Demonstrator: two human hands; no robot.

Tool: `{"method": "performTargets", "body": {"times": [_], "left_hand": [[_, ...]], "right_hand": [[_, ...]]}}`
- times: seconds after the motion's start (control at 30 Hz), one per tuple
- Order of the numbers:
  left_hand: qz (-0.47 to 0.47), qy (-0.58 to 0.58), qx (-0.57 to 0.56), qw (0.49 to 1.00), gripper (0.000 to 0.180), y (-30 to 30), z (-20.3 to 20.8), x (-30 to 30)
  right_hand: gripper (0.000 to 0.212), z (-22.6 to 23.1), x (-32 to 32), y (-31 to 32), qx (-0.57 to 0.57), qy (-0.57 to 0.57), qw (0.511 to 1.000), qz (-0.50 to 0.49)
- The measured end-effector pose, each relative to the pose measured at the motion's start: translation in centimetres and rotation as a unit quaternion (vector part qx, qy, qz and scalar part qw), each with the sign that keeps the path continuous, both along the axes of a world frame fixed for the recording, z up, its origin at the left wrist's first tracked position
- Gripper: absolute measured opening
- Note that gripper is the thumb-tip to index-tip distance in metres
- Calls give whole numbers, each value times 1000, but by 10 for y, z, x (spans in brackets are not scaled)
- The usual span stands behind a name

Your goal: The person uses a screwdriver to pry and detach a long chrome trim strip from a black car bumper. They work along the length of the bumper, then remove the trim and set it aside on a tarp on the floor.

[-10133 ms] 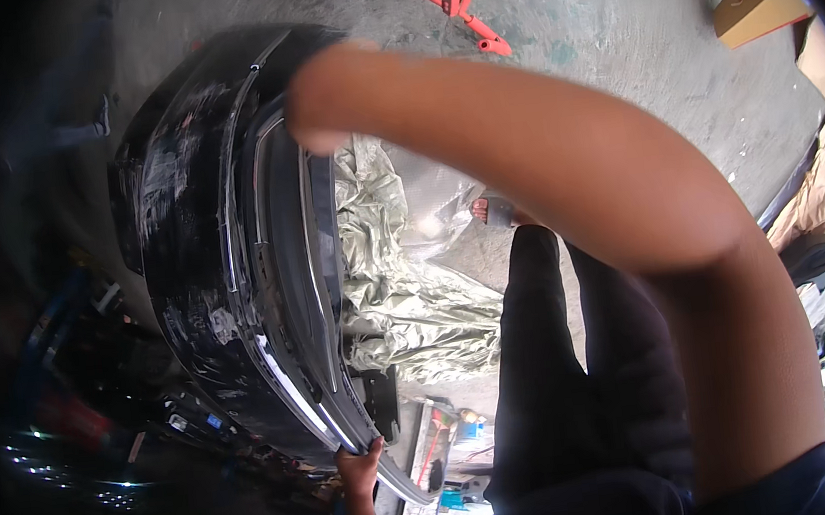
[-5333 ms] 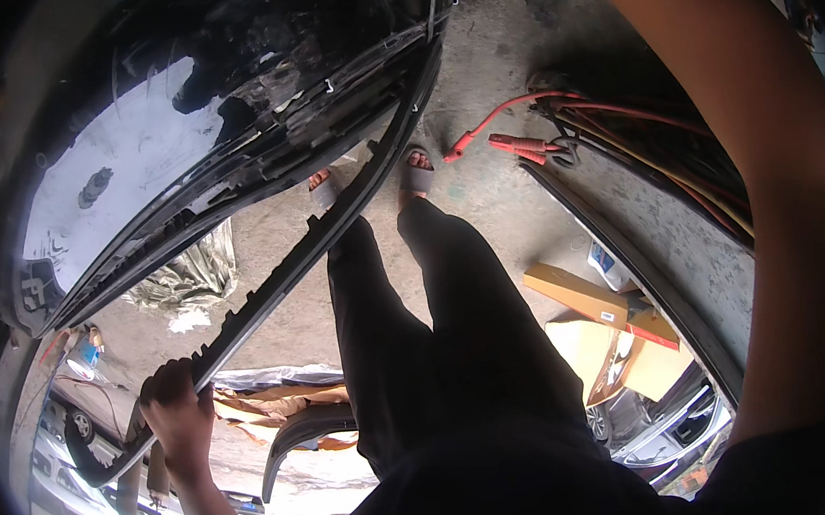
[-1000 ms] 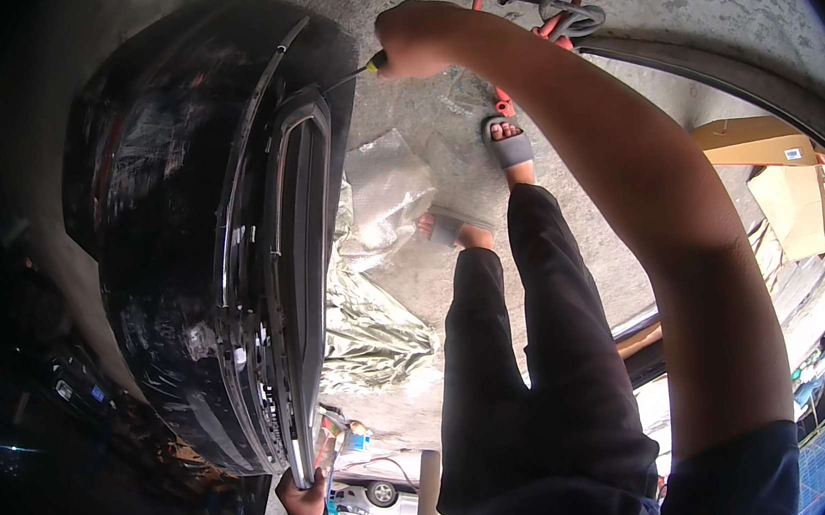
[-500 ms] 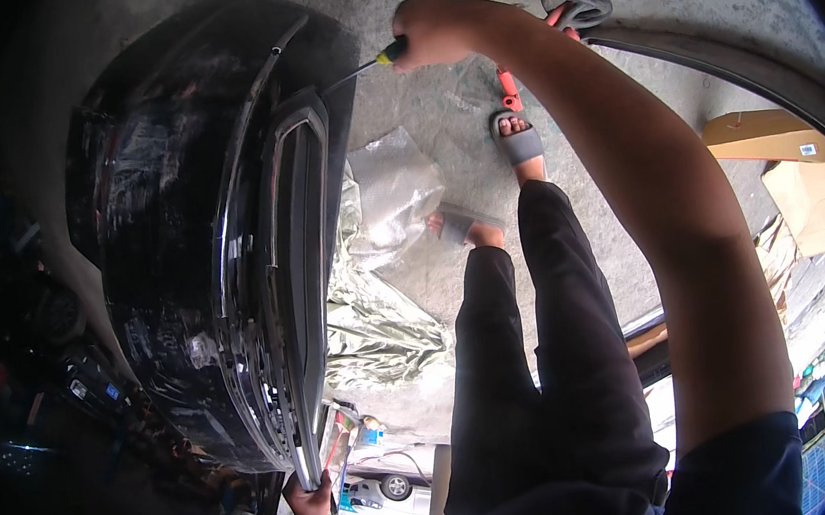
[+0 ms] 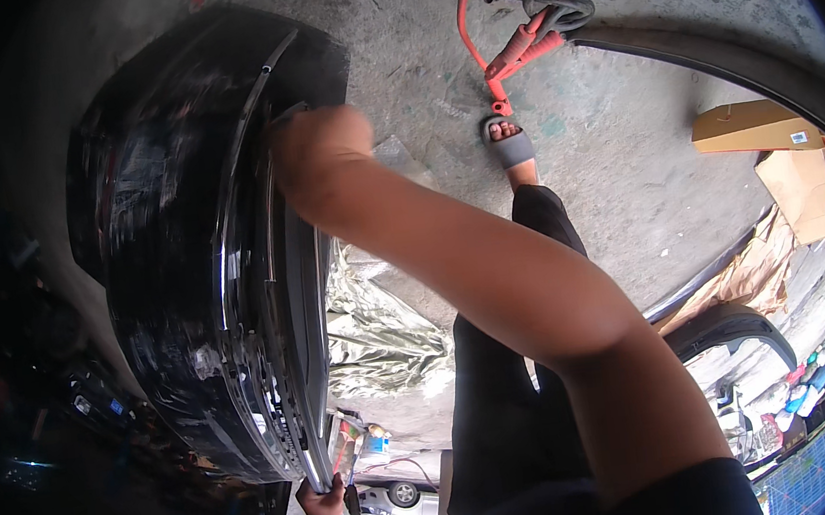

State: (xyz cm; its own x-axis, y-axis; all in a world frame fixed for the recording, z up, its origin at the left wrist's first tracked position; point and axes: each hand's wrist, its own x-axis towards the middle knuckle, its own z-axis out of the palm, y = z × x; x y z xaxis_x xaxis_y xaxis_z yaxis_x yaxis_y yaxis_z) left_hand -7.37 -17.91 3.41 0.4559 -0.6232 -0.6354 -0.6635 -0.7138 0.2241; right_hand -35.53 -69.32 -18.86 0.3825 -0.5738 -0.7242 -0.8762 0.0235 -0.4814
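The panel (image 5: 155, 244) is black, glossy and curved, its face smeared with pale scuffs. The trim (image 5: 305, 289), long, dark and silver-edged, runs lengthwise along the panel's right edge, far end covered; whether it is seated cannot be told.

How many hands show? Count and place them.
2: left hand around the trim at the lower end of the black car panel; right hand, blurred, over its upper part. Darkness may hide others.

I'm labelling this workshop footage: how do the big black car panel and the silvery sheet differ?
The black panel is dark with whitish streaks; the silvery sheet is pale. The panel has a broad, curved shape; the sheet lies crumpled. Both reflect light in places.
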Motion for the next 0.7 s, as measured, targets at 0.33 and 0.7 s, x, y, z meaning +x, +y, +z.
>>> {"method": "performTargets", "body": {"times": [0.33, 0.7], "left_hand": [[37, 6, 20, 999, 22, 17, -5, 31], [59, -21, 54, 997, 22, 16, -5, 24]], "right_hand": [[32, -64, -107, 16, -29, -89, 994, -54], [32, 39, -99, 104, -140, -24, 977, -162]]}}
